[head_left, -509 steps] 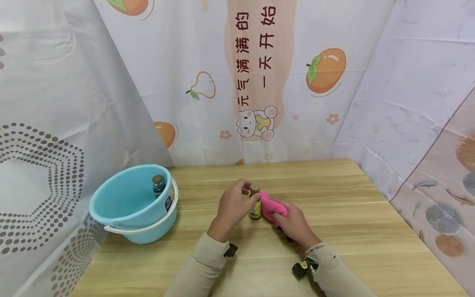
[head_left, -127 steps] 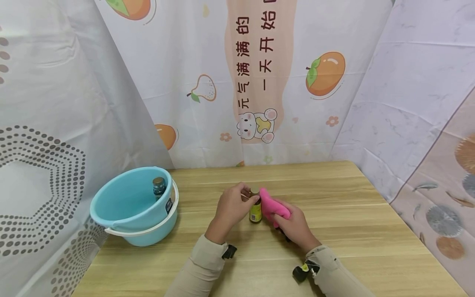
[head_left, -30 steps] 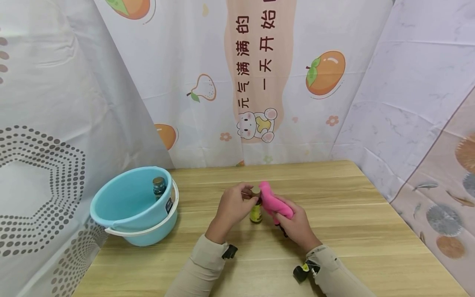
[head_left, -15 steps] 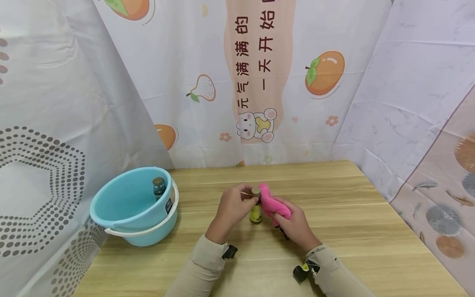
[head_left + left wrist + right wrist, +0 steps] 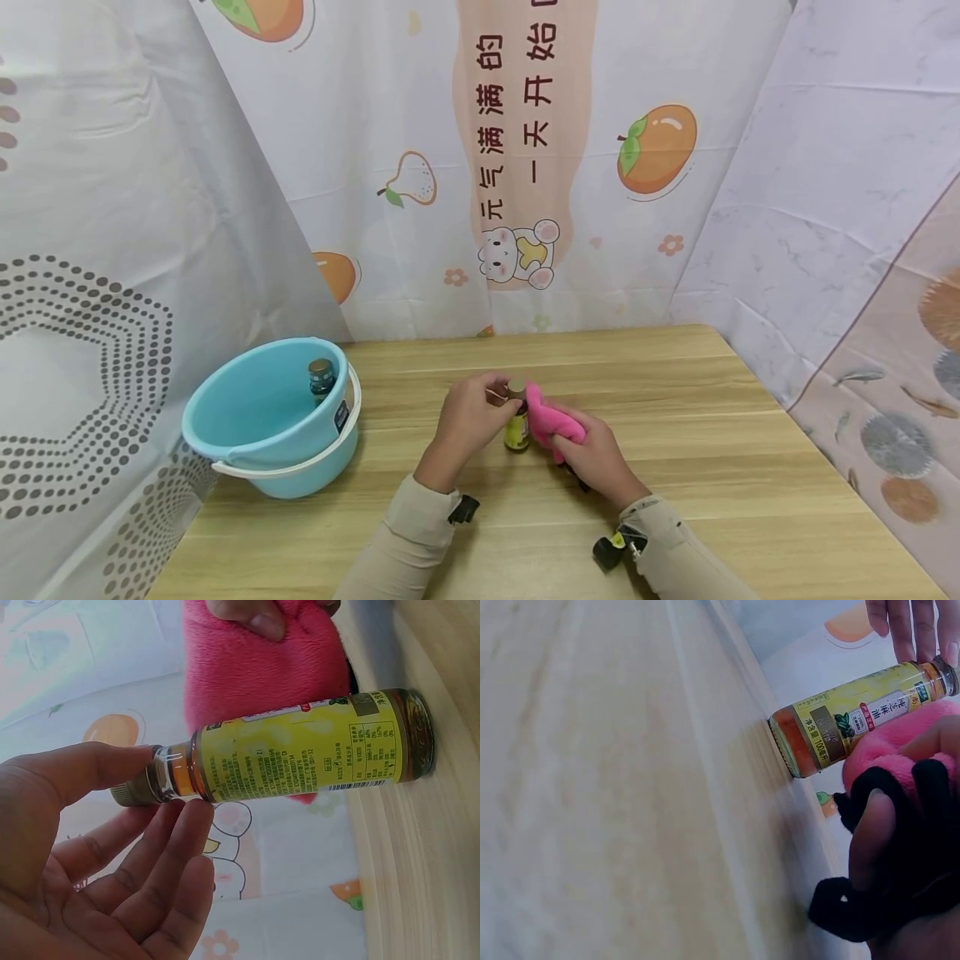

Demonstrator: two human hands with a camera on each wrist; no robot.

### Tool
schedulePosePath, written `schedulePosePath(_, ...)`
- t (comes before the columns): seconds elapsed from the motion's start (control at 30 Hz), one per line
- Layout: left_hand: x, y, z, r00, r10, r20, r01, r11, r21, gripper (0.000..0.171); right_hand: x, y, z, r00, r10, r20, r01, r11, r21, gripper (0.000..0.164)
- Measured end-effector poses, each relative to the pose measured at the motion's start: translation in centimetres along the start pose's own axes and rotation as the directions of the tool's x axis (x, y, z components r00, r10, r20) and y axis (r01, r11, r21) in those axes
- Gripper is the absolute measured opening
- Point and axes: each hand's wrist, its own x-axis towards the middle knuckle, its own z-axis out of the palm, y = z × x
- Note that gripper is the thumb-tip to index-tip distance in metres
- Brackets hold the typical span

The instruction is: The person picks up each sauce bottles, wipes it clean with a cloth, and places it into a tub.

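Note:
A small glass sesame oil bottle (image 5: 300, 750) with a yellow label and a bronze cap (image 5: 517, 388) stands upright on the wooden table. My left hand (image 5: 471, 421) pinches it at the cap and neck between thumb and fingers, the lower fingers spread loosely beside the neck in the left wrist view. Bunched in my right hand (image 5: 596, 454) is a pink plush cloth (image 5: 557, 427), pressed close along the right side of the bottle. The right wrist view shows the label's front and the amber oil near the base; black straps (image 5: 900, 847) cover part of that hand.
A light blue bucket (image 5: 225, 442) with a white handle stands at the table's left side. Inside it leans another dark bottle (image 5: 321, 379) with a bronze cap. Printed curtains (image 5: 420, 275) hang behind and beside the wooden table (image 5: 675, 375).
Over the last second the pink cloth has slid down slightly along the bottle, and the cap shows more fully. The left hand keeps its pinch; the bottle stays in nearly the same place.

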Motion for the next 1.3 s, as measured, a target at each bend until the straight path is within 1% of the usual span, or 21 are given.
schedulePosePath(0.17,0.0,0.1,0.0,1.000,-0.023,0.000,0.023,0.999,-0.022,0.034,0.0,0.1,0.1,0.997,0.075,0.020,-0.075,0.997,-0.027,0.045)
schedulePosePath(0.3,0.0,0.0,0.0,0.999,-0.033,-0.005,0.032,0.999,-0.029,0.034,0.1,0.1,0.1,0.996,0.089,0.027,-0.088,0.995,-0.037,0.044)
schedulePosePath(0.47,-0.1,-0.1,0.0,0.999,-0.039,-0.015,0.038,0.999,-0.036,0.033,0.0,0.1,0.2,0.998,0.061,0.009,-0.061,0.997,-0.041,0.044)
schedulePosePath(0.63,-0.1,-0.1,-0.1,0.999,-0.045,-0.019,0.044,0.997,-0.060,0.029,-0.1,-0.2,0.1,0.999,0.003,-0.032,-0.003,1.000,-0.011,0.046)
schedulePosePath(0.9,-0.1,0.1,-0.1,0.999,-0.048,0.003,0.048,0.993,-0.104,0.025,-0.1,-0.2,0.0,0.995,-0.064,-0.076,0.067,0.997,0.042,0.048)
schedulePosePath(1.03,0.0,-0.1,0.1,1.000,-0.027,0.016,0.029,0.995,-0.097,0.025,-0.1,-0.4,-0.2,0.989,-0.106,-0.098,0.113,0.992,0.060,0.050)
schedulePosePath(1.1,0.1,-0.1,0.2,1.000,-0.025,0.018,0.027,0.996,-0.090,0.024,-0.2,-0.5,-0.2,0.988,-0.115,-0.101,0.123,0.989,0.079,0.051)
schedulePosePath(1.17,0.1,-0.1,0.2,0.999,-0.030,0.017,0.032,0.996,-0.080,0.024,-0.2,-0.6,-0.2,0.989,-0.110,-0.100,0.119,0.989,0.087,0.051)
schedulePosePath(1.2,0.1,-0.1,0.2,0.999,-0.033,0.014,0.034,0.997,-0.075,0.024,-0.3,-1.1,-0.3,0.989,-0.110,-0.098,0.118,0.989,0.089,0.050)
schedulePosePath(1.3,0.1,0.0,0.2,1.000,-0.031,0.004,0.031,0.998,-0.055,0.024,-0.3,-1.1,-0.3,0.989,-0.111,-0.096,0.120,0.988,0.099,0.051)
